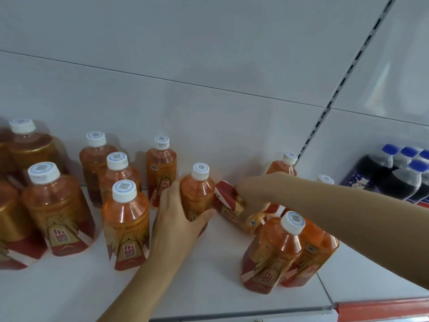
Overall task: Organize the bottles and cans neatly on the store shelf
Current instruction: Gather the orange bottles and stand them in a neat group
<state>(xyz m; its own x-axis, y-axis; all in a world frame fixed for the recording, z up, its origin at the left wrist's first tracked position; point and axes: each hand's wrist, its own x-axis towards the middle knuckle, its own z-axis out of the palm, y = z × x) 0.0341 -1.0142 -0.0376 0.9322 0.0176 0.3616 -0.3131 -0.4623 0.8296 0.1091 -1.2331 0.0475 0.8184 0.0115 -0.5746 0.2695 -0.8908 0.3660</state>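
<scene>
Nearest the camera, two orange bottles [274,254] stand together on the white shelf [209,275]. Left hand [176,214] grips an upright orange bottle [197,194] at mid-shelf, fingers and thumb curled round its body. Right hand [253,189] holds a tipped-over bottle [232,205] lying on the shelf just beside it. More orange bottles [125,224] stand scattered at left; dark bottles [399,177] stand at far right.

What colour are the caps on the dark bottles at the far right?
Blue caps on the dark bottles, seen best in the head view.
</scene>
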